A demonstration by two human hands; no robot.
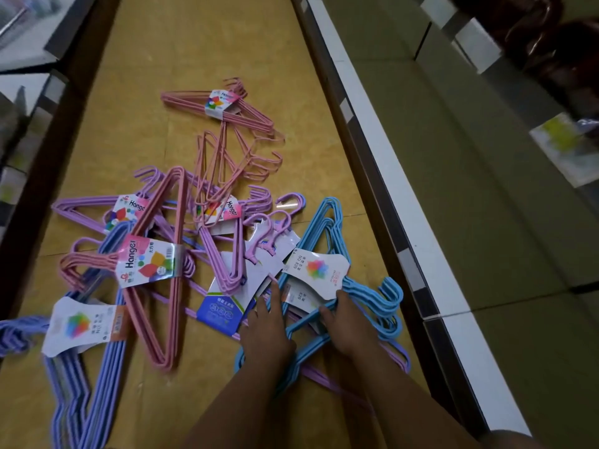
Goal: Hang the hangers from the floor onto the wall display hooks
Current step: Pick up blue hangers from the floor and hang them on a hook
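Right hand point(345, 322) grasps the blue hanger bundle point(327, 254) at 5 o'clock; left hand point(267, 332) lies released, finger extended. Lifting could snag the tangled purple hangers point(227, 254) underneath.

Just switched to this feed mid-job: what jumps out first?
A tangled heap of hanger bundles on the yellow floor, pink bundle mid-left, lilac ones beside it. At the near right, both hands work the blue hanger bundle: the right hand grips its wires, while the left hand rests on them, forefinger extended.
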